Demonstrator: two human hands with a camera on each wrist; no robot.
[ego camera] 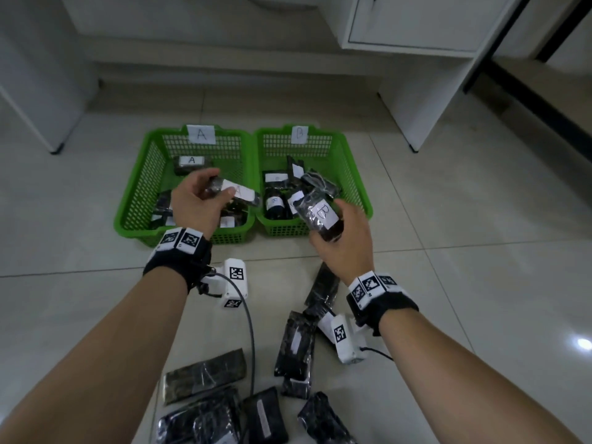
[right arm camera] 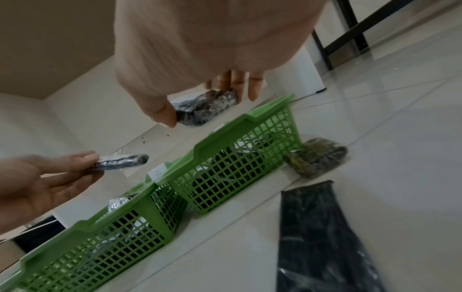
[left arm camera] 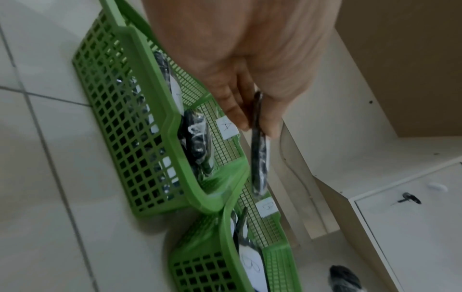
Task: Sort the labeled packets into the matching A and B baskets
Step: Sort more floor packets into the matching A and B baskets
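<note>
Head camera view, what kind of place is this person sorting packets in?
Probably an indoor room in a home or office: glossy tiled floor, white cabinets along the wall, and the green baskets standing straight on the floor.

We see a pale tiled floor point(ego camera: 464, 219) bearing two green baskets point(ego camera: 128, 216) side by side, touching, and nearer us a loose scatter of dark packets point(ego camera: 296, 344) lying flat on the tiles.

The head view looks steeply down from above at the tiled floor point(ego camera: 448, 219) and two green baskets point(ego camera: 134, 200). Both wrist views sit close behind the palms, tilted, sharing those baskets.
</note>
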